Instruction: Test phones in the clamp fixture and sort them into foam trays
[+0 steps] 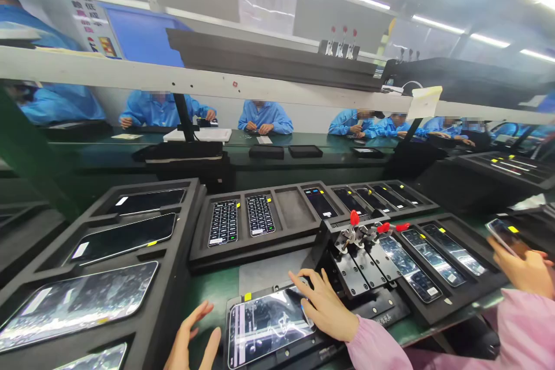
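Note:
A phone with a lit screen lies face up in a black fixture, with a yellow tab at its upper left corner. My right hand, in a pink sleeve, is over the phone's right end with fingers spread; contact with the glass cannot be made out. A small blue spot shows by one fingertip. Left of the phone, my left hand is open, thumb and fingers apart, holding nothing. Just beyond my right hand stands a black block of toggle clamps with red handles.
Black foam trays hold phones on the left, in the middle and on the right. At right, a co-worker's hands hold a phone. Across the bench, several people in blue work under a white shelf beam.

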Action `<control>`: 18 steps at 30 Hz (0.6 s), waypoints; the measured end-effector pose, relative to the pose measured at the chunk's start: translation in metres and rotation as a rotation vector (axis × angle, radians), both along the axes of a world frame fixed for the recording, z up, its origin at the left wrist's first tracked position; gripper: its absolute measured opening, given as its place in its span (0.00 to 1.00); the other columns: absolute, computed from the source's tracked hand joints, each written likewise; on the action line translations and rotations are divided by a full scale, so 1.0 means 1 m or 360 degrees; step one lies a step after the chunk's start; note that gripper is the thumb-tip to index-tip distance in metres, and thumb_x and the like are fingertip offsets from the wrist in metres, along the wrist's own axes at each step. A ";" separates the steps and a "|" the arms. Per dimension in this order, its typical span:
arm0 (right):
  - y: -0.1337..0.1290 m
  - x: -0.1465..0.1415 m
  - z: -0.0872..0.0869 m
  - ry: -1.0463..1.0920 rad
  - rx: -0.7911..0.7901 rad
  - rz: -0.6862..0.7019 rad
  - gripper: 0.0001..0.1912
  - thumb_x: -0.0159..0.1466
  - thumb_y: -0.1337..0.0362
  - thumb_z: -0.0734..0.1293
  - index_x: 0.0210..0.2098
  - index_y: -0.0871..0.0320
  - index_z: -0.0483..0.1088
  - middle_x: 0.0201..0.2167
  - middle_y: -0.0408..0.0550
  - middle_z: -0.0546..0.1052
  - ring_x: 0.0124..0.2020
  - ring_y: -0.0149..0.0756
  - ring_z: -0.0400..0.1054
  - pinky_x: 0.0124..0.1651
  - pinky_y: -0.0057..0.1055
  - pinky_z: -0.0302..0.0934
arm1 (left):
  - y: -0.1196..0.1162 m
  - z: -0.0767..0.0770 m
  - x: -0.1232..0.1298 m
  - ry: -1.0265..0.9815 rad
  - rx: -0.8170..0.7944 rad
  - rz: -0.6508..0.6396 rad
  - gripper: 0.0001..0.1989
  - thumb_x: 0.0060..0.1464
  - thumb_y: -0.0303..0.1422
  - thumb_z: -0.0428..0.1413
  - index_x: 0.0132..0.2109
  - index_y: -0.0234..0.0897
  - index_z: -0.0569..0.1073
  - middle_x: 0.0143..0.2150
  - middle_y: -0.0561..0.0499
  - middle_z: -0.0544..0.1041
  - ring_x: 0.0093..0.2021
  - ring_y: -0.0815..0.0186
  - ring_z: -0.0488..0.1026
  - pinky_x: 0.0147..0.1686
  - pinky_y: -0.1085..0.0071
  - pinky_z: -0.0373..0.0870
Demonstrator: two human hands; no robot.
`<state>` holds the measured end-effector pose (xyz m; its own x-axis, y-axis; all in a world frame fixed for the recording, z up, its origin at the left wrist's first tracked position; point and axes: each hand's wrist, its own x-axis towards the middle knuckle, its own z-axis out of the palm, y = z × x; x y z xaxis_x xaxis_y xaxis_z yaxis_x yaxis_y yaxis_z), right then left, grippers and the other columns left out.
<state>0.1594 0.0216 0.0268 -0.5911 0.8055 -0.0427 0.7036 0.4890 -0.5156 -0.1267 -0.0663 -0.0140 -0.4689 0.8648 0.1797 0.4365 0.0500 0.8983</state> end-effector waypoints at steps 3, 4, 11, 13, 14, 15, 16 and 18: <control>0.000 0.002 -0.001 -0.0020 -0.0007 0.0005 0.34 0.61 0.69 0.53 0.62 0.36 0.39 0.55 0.45 0.56 0.60 0.36 0.49 0.60 0.60 0.28 | 0.000 0.000 0.002 -0.0077 -0.0006 0.0014 0.28 0.44 0.50 0.55 0.51 0.43 0.66 0.49 0.48 0.74 0.52 0.51 0.68 0.52 0.50 0.64; 0.000 0.003 0.000 -0.0021 -0.0017 0.0007 0.34 0.61 0.68 0.53 0.62 0.37 0.38 0.55 0.45 0.56 0.60 0.36 0.49 0.60 0.59 0.27 | -0.001 0.000 0.002 -0.0113 -0.0013 0.0022 0.28 0.44 0.50 0.55 0.50 0.42 0.66 0.49 0.47 0.74 0.52 0.51 0.68 0.52 0.49 0.64; -0.004 -0.012 0.039 0.0203 -0.0100 0.0154 0.39 0.62 0.56 0.57 0.64 0.50 0.27 0.63 0.51 0.48 0.64 0.42 0.39 0.62 0.55 0.30 | 0.002 0.000 -0.001 -0.0384 -0.0105 0.0005 0.30 0.44 0.51 0.55 0.51 0.41 0.65 0.48 0.45 0.73 0.53 0.51 0.67 0.53 0.49 0.61; -0.003 -0.034 0.051 0.0121 -0.0052 0.0491 0.49 0.55 0.52 0.64 0.64 0.51 0.28 0.63 0.54 0.50 0.63 0.47 0.44 0.60 0.59 0.27 | 0.002 0.000 -0.001 -0.0415 -0.0102 -0.0001 0.31 0.43 0.52 0.56 0.51 0.40 0.64 0.49 0.45 0.73 0.52 0.51 0.67 0.52 0.49 0.61; -0.002 -0.045 0.054 0.0053 -0.0027 0.0643 0.53 0.51 0.51 0.67 0.64 0.51 0.29 0.62 0.55 0.53 0.61 0.49 0.48 0.59 0.60 0.27 | 0.003 0.000 -0.001 -0.0423 -0.0098 -0.0002 0.32 0.43 0.52 0.56 0.52 0.40 0.64 0.49 0.45 0.73 0.52 0.51 0.67 0.52 0.49 0.61; -0.001 -0.056 0.055 -0.0020 0.0004 0.0748 0.56 0.48 0.50 0.69 0.64 0.51 0.29 0.60 0.56 0.55 0.59 0.51 0.52 0.59 0.62 0.27 | 0.003 0.000 -0.001 -0.0427 -0.0093 0.0002 0.32 0.42 0.53 0.56 0.51 0.40 0.64 0.49 0.44 0.73 0.52 0.51 0.67 0.52 0.49 0.62; 0.000 -0.066 0.054 -0.0090 0.0037 0.0802 0.58 0.46 0.50 0.70 0.64 0.51 0.30 0.58 0.58 0.58 0.56 0.52 0.56 0.58 0.63 0.29 | 0.003 0.000 -0.001 -0.0427 -0.0090 0.0003 0.33 0.42 0.53 0.56 0.51 0.39 0.64 0.48 0.44 0.73 0.51 0.51 0.68 0.51 0.50 0.62; 0.001 -0.078 0.051 -0.0216 0.0092 0.0822 0.61 0.42 0.50 0.71 0.64 0.52 0.30 0.53 0.59 0.64 0.51 0.52 0.61 0.56 0.65 0.34 | 0.002 -0.001 0.000 -0.0414 -0.0061 0.0032 0.33 0.41 0.53 0.56 0.51 0.39 0.64 0.48 0.44 0.73 0.50 0.51 0.68 0.49 0.51 0.64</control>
